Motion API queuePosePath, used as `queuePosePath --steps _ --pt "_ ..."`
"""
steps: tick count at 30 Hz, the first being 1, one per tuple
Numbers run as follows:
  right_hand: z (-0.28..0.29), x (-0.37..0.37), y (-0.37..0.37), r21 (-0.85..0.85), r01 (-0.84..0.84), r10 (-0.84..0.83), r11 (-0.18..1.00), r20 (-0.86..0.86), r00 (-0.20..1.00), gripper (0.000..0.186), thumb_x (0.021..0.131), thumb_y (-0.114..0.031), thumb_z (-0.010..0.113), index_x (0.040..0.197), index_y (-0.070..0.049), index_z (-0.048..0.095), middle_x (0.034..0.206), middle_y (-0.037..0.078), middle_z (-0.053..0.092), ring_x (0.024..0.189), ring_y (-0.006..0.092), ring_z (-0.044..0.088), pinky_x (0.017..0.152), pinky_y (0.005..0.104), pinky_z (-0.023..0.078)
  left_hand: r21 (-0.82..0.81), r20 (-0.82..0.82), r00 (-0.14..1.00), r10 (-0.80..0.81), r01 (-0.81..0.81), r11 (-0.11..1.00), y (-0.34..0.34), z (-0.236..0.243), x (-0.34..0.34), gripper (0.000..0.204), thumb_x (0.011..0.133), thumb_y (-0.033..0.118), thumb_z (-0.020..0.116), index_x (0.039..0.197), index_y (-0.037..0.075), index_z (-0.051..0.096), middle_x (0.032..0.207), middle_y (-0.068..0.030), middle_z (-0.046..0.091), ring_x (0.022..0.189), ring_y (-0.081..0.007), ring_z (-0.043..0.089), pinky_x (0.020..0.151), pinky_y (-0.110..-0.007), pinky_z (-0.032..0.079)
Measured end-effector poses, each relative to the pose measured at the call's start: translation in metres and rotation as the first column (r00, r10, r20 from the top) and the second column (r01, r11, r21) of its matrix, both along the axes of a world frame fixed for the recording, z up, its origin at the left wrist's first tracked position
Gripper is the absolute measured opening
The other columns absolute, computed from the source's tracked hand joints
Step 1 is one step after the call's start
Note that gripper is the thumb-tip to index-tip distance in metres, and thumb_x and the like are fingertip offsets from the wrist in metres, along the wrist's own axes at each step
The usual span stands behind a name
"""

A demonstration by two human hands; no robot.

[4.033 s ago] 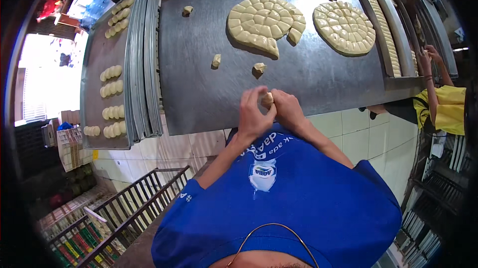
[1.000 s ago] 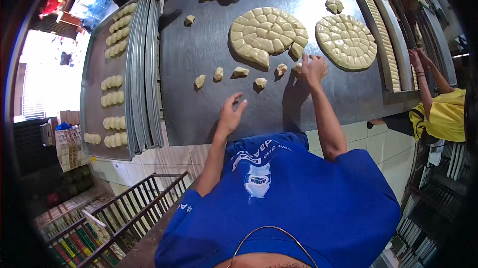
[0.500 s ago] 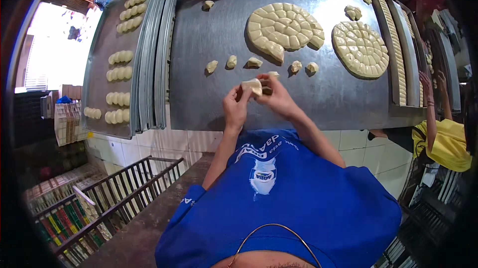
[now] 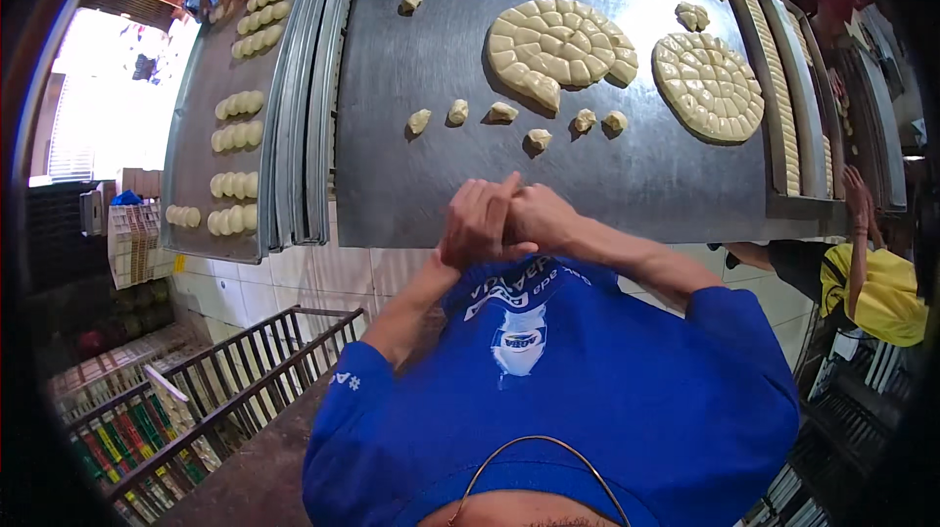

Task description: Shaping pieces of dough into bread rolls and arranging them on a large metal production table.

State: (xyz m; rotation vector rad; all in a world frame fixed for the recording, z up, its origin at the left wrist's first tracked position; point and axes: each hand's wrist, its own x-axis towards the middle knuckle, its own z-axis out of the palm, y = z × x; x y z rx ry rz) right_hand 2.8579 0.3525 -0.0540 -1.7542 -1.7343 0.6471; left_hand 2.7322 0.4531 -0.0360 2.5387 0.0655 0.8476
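Where the near edge of the grey sheet-metal tabletop (image 4: pixel 411 189) meets our blue short-sleeved shirt (image 4: pixel 548 341), our left hand (image 4: pixel 477 220) and right hand (image 4: pixel 540 217) press together. Our left hand is cupped, its fingers curled and partly spread against the right; our right hand is folded in, knuckles forward. We cannot tell whether anything sits between the palms, because the fingers hide the gap.

The closest dough we can see is a small, pale yellow, rough-sided lump (image 4: pixel 539 140), lying on the bare metal just beyond both hands, untouched. It sits straight ahead of our right hand and forward and to the right of our left; both are near, with too little difference to call one nearer. It looks roughly as wide as it is long, so we read no clear long axis.

Farther out, five similar cream-coloured dough pieces (image 4: pixel 502 113) form a loose crosswise row, before a large, flat, scored dough disc (image 4: pixel 563 42).
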Motion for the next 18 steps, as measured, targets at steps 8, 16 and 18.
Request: queuePosePath --steps 8,16,18 --pt "0.061 0.021 -0.007 0.244 -0.448 0.398 0.86 0.227 0.889 0.018 0.092 -0.015 0.063 0.078 -0.006 0.057 0.075 0.01 0.057 0.063 0.0283 0.06 0.055 0.0373 0.049 -0.704 -0.675 0.3 -0.674 0.014 0.71 0.025 0.077 -0.027 0.034 0.092 0.026 0.06 0.071 -0.001 0.062 0.07 -0.0114 0.064 0.061 -0.027 0.055 0.065 -0.038 0.047" --pt "-0.03 0.03 0.019 0.348 0.199 -0.234 0.916 0.062 0.97 0.029 0.083 -0.019 0.076 0.108 -0.009 0.065 0.117 0.013 0.064 0.103 0.0317 0.064 0.081 0.0397 0.054 -0.924 -0.091 0.991 -0.099 -0.047 0.38 0.098 0.046 -0.065 0.056 0.104 0.052 0.04 0.136 0.008 0.051 0.099 -0.008 0.059 0.097 -0.0246 0.053 0.1 -0.045 0.036" --pt "-0.063 0.024 0.026 0.227 0.143 -0.213 0.963 0.326 0.921 0.048 0.077 -0.024 0.079 0.122 -0.012 0.066 0.138 0.016 0.056 0.124 0.0318 0.056 0.099 0.0419 0.048 -0.579 -0.453 0.856 0.249 -0.495 0.648 0.104 0.003 -0.053 0.066 0.103 0.052 0.039 0.151 0.007 0.033 0.121 -0.0126 0.058 0.105 -0.0305 0.054 0.099 -0.046 0.036"
